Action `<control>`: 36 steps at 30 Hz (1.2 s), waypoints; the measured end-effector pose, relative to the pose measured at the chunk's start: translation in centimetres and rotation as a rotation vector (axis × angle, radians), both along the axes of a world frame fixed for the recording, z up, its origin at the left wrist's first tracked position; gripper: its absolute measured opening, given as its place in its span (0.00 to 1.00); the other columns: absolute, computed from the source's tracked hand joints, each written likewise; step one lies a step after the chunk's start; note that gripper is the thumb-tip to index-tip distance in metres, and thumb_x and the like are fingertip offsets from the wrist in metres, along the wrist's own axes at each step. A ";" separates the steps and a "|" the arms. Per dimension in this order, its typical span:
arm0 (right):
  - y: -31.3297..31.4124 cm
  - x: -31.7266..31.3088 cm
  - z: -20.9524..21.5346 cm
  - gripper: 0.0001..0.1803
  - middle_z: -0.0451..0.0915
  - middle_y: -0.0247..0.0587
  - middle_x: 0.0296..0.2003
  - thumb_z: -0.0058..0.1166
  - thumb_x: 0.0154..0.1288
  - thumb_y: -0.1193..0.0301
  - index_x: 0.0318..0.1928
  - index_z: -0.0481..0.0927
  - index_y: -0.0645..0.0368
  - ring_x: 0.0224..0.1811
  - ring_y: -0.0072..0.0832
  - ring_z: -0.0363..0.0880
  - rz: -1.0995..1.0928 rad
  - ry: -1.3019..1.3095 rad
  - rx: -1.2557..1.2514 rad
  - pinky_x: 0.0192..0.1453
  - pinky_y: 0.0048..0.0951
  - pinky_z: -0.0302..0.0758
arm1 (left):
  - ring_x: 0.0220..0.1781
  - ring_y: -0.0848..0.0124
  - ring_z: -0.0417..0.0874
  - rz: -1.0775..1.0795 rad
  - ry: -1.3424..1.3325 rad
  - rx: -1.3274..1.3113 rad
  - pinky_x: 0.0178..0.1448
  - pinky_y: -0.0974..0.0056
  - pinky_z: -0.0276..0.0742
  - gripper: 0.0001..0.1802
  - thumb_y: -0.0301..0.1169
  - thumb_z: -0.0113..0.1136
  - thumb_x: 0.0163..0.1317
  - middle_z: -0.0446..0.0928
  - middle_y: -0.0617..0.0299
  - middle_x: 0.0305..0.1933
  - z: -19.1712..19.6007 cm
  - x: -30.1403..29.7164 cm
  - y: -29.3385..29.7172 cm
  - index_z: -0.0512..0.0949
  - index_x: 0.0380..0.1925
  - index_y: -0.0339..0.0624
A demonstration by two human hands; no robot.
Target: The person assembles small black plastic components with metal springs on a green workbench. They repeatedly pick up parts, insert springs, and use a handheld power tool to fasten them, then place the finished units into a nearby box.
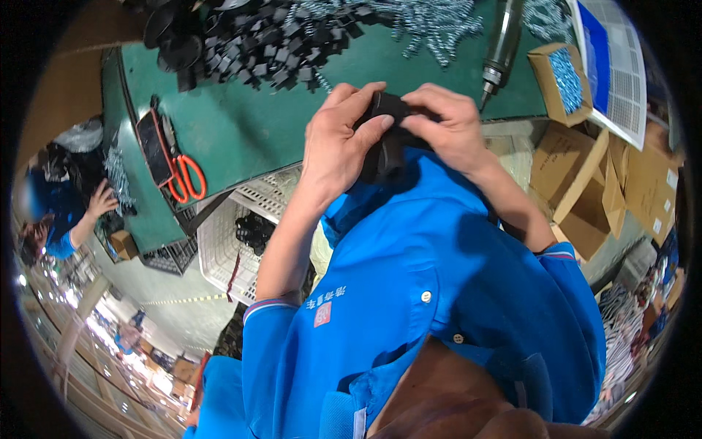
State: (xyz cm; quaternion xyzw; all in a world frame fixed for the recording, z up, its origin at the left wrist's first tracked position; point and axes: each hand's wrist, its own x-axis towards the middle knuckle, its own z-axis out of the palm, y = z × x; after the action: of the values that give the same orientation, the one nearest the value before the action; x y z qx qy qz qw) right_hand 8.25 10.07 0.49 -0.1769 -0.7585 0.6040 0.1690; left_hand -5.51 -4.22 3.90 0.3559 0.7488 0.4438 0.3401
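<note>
Close to my body, at the near edge of the green table (241, 139), both hands are on a black moulded part (387, 159) with a rounded lower end. My left hand (342, 135) grips it from the left, its thumb pressed across the top. Fingers and thumb of my right hand (450, 128) pinch its upper right side; whether they hold a smaller piece there is hidden. Beyond my hands lies a heap of small black square pieces (278, 55). Silvery-blue coil springs (439, 29) are piled to the right of that heap.
A power screwdriver (503, 47) points down at the right, beside a carton of small blue-silver parts (564, 80). Orange-handled scissors (189, 179) lie left. Below stand a white crate (212, 252) and open cardboard boxes (570, 164). A co-worker's hand (101, 199) reaches in at far left.
</note>
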 end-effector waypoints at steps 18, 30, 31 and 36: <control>16.9 11.2 1.7 0.16 0.84 0.44 0.38 0.59 0.66 0.58 0.48 0.85 0.52 0.38 0.39 0.83 -0.595 -0.955 0.831 0.42 0.35 0.77 | 0.48 0.54 0.77 -0.293 0.826 -0.363 0.46 0.51 0.74 0.25 0.40 0.68 0.54 0.76 0.55 0.44 -2.6 2.4 3.6 0.79 0.49 0.37; 18.8 13.8 -1.3 0.15 0.83 0.40 0.36 0.61 0.64 0.58 0.40 0.85 0.56 0.37 0.35 0.81 -0.628 -0.575 0.600 0.44 0.32 0.74 | 0.53 0.53 0.76 -0.529 0.796 -0.428 0.50 0.50 0.76 0.25 0.39 0.67 0.56 0.75 0.54 0.46 -1.4 1.2 3.8 0.78 0.51 0.36; 18.3 13.8 -1.6 0.14 0.83 0.39 0.35 0.62 0.64 0.59 0.39 0.85 0.58 0.37 0.34 0.81 -0.614 -0.487 0.656 0.45 0.30 0.74 | 0.52 0.53 0.75 -0.541 0.822 -0.435 0.49 0.49 0.75 0.22 0.39 0.66 0.57 0.75 0.53 0.45 -1.2 1.3 3.8 0.79 0.47 0.35; 16.5 12.0 -0.4 0.08 0.83 0.40 0.33 0.66 0.62 0.69 0.36 0.84 0.61 0.32 0.28 0.80 -0.691 -0.002 0.870 0.38 0.24 0.75 | 0.50 0.54 0.75 -0.644 0.992 -0.585 0.47 0.49 0.71 0.18 0.41 0.66 0.57 0.74 0.53 0.43 -1.8 2.9 5.7 0.81 0.36 0.36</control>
State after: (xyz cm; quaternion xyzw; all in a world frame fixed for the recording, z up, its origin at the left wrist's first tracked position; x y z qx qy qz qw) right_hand 20.26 26.58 0.08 -0.3297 -0.8362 0.1442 0.4139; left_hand -2.58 1.48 2.15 0.6174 0.7624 -0.1184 0.1533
